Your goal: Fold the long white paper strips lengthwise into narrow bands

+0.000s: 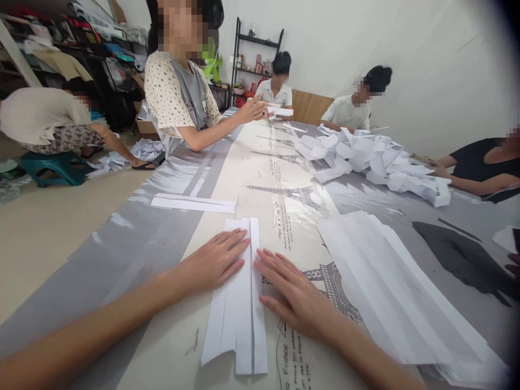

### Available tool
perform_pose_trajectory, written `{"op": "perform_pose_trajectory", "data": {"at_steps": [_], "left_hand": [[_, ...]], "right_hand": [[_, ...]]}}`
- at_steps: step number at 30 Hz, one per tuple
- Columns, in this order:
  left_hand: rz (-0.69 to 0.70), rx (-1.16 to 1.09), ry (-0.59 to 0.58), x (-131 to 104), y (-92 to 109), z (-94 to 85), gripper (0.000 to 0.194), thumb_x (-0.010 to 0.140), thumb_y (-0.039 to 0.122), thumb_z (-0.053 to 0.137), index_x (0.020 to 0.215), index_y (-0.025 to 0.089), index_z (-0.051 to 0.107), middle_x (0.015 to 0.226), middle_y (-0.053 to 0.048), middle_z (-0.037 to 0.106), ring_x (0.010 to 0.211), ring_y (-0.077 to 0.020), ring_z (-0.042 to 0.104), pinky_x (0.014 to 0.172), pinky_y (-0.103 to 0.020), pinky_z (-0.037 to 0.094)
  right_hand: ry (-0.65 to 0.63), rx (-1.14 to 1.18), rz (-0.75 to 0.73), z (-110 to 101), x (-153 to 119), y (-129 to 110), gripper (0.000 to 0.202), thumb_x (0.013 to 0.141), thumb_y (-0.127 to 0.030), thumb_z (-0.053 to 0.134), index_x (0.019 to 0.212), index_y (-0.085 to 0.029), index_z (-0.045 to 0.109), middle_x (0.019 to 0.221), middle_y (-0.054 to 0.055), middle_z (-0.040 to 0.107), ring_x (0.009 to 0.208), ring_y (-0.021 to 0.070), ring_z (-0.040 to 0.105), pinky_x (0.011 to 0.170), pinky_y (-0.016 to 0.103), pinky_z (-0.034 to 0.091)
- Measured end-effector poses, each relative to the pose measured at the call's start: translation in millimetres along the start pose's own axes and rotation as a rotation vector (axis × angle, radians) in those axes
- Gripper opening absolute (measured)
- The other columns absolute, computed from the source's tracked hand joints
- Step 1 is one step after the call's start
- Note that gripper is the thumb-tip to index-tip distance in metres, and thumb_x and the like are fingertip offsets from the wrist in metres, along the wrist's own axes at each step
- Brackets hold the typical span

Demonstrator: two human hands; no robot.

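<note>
A white sheet of paper [238, 314] with long lengthwise folds lies in front of me on the covered table. Flat on its left part rests my left hand [221, 254], fingers stretched out. My right hand [286, 284] touches the folded strip along the paper's right edge, its fingers spread and the palm over the tablecloth. Neither hand grasps anything. Just beyond the sheet lies a folded paper strip [195, 203]. To the right of my right hand is a stack of white paper sheets [390, 292].
Across the grey and cream tablecloth [162, 246], a heap of folded paper [365, 157] sits at the back right. A co-worker [184, 97] at the left side holds a paper strip. Other people sit around the table. Someone crouches on a green stool [57, 165] beside papers on the floor.
</note>
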State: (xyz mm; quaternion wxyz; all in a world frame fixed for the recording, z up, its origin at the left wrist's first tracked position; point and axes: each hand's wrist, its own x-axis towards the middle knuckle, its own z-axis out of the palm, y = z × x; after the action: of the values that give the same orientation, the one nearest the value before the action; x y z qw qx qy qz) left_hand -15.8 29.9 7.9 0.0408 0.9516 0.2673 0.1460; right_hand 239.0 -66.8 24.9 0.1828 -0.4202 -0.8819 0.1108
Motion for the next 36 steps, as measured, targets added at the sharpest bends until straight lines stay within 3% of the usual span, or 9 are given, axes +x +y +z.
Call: {"op": "perform_pose_trajectory", "data": {"at_steps": [6, 10, 19, 23, 26, 31, 36], "left_hand": [[-0.003, -0.027, 0.001, 3, -1, -3.1, 0.05, 0.111, 0.038, 0.032, 0.156, 0.018, 0.035, 0.156, -0.013, 0.047, 0.143, -0.0256, 0.044, 0.116, -0.042, 0.036], [-0.025, 0.038, 0.001, 8, -1, -1.2, 0.046, 0.111, 0.042, 0.032, 0.149, 0.019, 0.046, 0.151, -0.014, 0.05, 0.138, -0.0288, 0.048, 0.111, -0.044, 0.038], [0.042, 0.233, -0.037, 26, 1, -5.6, 0.041, 0.108, 0.043, 0.038, 0.129, 0.014, 0.059, 0.148, -0.017, 0.052, 0.12, -0.0342, 0.056, 0.099, -0.047, 0.041], [0.039, 0.246, -0.061, 30, 0, -5.0, 0.052, 0.109, 0.045, 0.033, 0.151, 0.015, 0.042, 0.147, -0.016, 0.054, 0.123, -0.036, 0.054, 0.1, -0.048, 0.04], [0.034, 0.238, -0.073, 34, 1, -3.9, 0.053, 0.11, 0.046, 0.029, 0.148, 0.013, 0.046, 0.146, -0.016, 0.055, 0.13, -0.0363, 0.051, 0.105, -0.049, 0.038], [0.089, 0.21, -0.071, 38, -1, 1.8, 0.054, 0.112, 0.045, 0.022, 0.145, 0.01, 0.046, 0.158, -0.018, 0.043, 0.152, -0.0296, 0.03, 0.124, -0.049, 0.017], [0.089, 0.13, -0.08, 36, -6, 3.1, 0.052, 0.111, 0.047, 0.027, 0.145, 0.012, 0.044, 0.16, -0.015, 0.042, 0.152, -0.0255, 0.032, 0.124, -0.041, 0.023]], "right_hand": [[-0.004, -0.002, 0.005, 12, 1, 3, 0.059, 0.101, -0.03, 0.06, 0.156, -0.019, 0.041, 0.162, 0.013, 0.042, 0.153, 0.0305, 0.032, 0.122, 0.057, 0.036], [-0.031, 0.05, 0.058, 14, -1, 6, 0.059, 0.1, -0.034, 0.063, 0.155, -0.023, 0.044, 0.163, 0.009, 0.04, 0.155, 0.0321, 0.024, 0.118, 0.057, 0.041], [-0.02, 0.085, 0.084, 16, 2, 11, 0.058, 0.096, -0.04, 0.069, 0.15, -0.024, 0.052, 0.159, 0.01, 0.045, 0.153, 0.0327, 0.029, 0.118, 0.058, 0.04], [-0.025, 0.101, 0.094, 14, 5, 12, 0.059, 0.093, -0.042, 0.073, 0.147, -0.024, 0.056, 0.157, 0.009, 0.048, 0.153, 0.0331, 0.03, 0.117, 0.057, 0.042], [-0.03, 0.121, 0.107, 13, 5, 13, 0.059, 0.092, -0.045, 0.075, 0.145, -0.024, 0.058, 0.157, 0.008, 0.049, 0.153, 0.0334, 0.029, 0.117, 0.057, 0.042], [-0.062, 0.12, 0.126, 12, 6, 13, 0.062, 0.092, -0.049, 0.073, 0.146, -0.024, 0.058, 0.158, 0.007, 0.047, 0.153, 0.0346, 0.028, 0.119, 0.057, 0.041], [-0.033, 0.1, 0.113, 12, 7, 11, 0.058, 0.09, -0.044, 0.077, 0.142, -0.022, 0.062, 0.155, 0.008, 0.049, 0.151, 0.0346, 0.031, 0.118, 0.055, 0.042]]}}
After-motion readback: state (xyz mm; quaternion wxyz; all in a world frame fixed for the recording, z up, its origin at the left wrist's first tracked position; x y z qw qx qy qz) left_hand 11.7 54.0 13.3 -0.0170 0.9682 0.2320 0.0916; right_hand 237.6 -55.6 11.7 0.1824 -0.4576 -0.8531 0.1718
